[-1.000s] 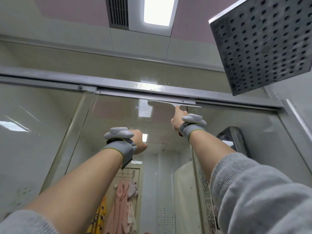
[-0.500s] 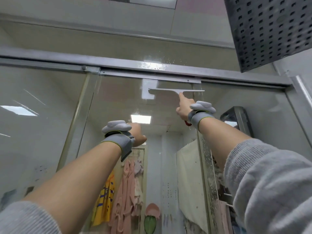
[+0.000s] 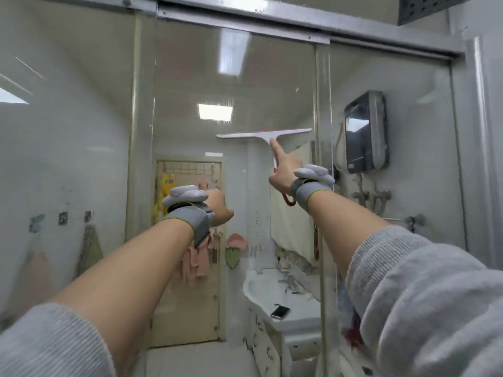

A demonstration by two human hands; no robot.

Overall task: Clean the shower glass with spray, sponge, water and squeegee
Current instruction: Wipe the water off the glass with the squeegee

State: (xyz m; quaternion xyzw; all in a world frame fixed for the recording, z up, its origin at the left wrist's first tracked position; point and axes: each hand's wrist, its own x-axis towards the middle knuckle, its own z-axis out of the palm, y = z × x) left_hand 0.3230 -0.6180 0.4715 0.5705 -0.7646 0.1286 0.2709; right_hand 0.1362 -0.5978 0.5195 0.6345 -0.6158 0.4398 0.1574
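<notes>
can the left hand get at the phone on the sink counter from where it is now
Probably not. The phone lies on the sink counter beyond the shower glass, and the left hand is up against the near side of that pane. No open gap shows beside it, so the glass looks to block the way.

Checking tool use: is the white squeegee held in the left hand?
No, the right hand grips the white squeegee against the glass; the left hand holds nothing.

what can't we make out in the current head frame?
- Left hand: fingers hidden behind its own back and wrist band; grip unreadable.
- Squeegee handle: mostly covered by the right hand.
- Blade contact with the shower glass: not discernible.
- Shower head: cut off by the top edge.
- Phone on the sink: too small for detail.
</notes>
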